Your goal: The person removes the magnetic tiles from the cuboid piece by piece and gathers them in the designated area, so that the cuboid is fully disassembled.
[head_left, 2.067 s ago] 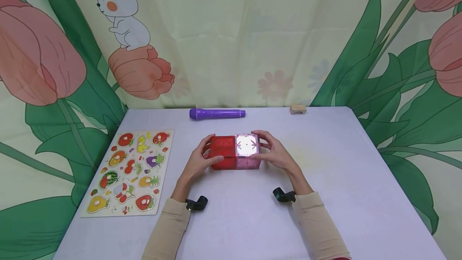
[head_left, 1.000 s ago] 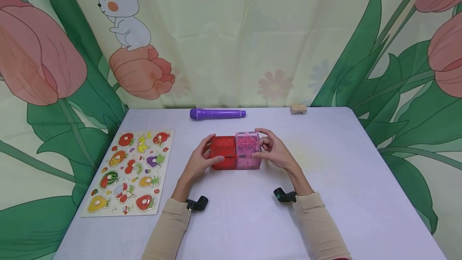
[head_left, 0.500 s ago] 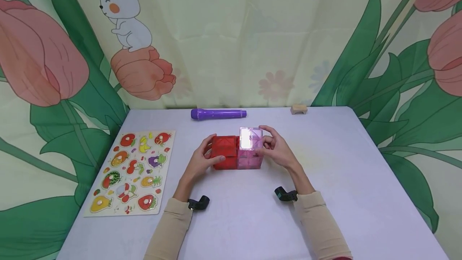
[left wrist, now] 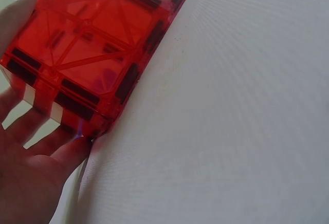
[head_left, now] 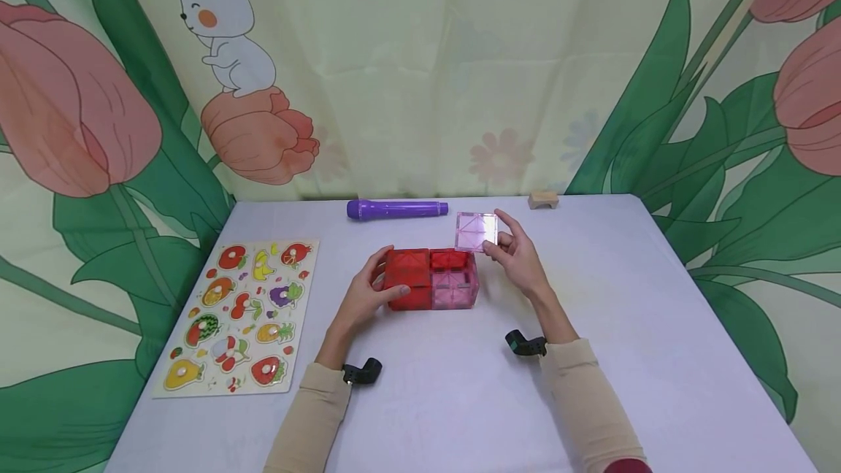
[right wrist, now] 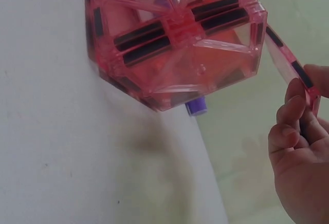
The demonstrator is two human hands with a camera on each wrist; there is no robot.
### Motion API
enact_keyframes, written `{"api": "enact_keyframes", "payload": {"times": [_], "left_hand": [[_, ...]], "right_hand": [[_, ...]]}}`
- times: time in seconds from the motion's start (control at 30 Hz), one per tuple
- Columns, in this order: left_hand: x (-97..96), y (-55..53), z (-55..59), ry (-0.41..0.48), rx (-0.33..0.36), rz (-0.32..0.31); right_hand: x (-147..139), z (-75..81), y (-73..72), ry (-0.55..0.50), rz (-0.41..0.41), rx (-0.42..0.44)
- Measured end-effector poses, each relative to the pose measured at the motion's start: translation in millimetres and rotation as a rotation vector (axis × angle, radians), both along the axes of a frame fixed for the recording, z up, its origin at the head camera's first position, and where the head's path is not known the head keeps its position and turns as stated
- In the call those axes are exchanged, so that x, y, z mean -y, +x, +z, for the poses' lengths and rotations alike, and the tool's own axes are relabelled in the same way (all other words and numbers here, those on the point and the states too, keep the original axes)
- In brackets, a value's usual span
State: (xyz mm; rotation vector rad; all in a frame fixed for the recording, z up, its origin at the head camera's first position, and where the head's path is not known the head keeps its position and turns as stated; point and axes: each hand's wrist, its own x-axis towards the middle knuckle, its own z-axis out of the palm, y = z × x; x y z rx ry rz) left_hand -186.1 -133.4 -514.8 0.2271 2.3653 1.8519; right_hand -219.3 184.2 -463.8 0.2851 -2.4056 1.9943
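Note:
A box built of see-through magnetic tiles stands mid-table, with a red cube (head_left: pixel 409 279) on the left and a pink cube (head_left: pixel 453 290) on the right. My left hand (head_left: pixel 368 287) grips the red end, thumb on the front and fingers round the side and back. In the left wrist view the fingers lie against the red tiles (left wrist: pixel 82 34). My right hand (head_left: pixel 519 254) pinches a pink square magnetic tile (head_left: pixel 476 231) by its right edge, raised behind and above the pink cube. The pink cube's top is uncovered. In the right wrist view the tile (right wrist: pixel 290 62) shows edge-on.
A purple toy microphone (head_left: pixel 397 209) lies near the table's back edge, with a small wooden arch block (head_left: pixel 542 199) to its right. A fruit puzzle board (head_left: pixel 236 316) lies at the left. Behind the table hangs a printed curtain (head_left: pixel 394 57).
My right hand has lifted the pink tile off the top of the pink cube, moving it back and to the right. My left hand keeps its hold on the red end.

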Motion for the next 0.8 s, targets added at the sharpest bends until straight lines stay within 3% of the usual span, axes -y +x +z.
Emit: {"api": "enact_keyframes", "payload": {"times": [0.37,0.8], "left_hand": [[-0.2,-0.6,-0.4,-0.017,0.029,0.016],[0.9,-1.1,-2.0,0.017,0.007,-0.011]], "right_hand": [[-12.5,-7.9,-18.7,0.13,-0.174,0.066],[-33.1,-19.4,-36.4,0.259,-0.262,0.191]]}}
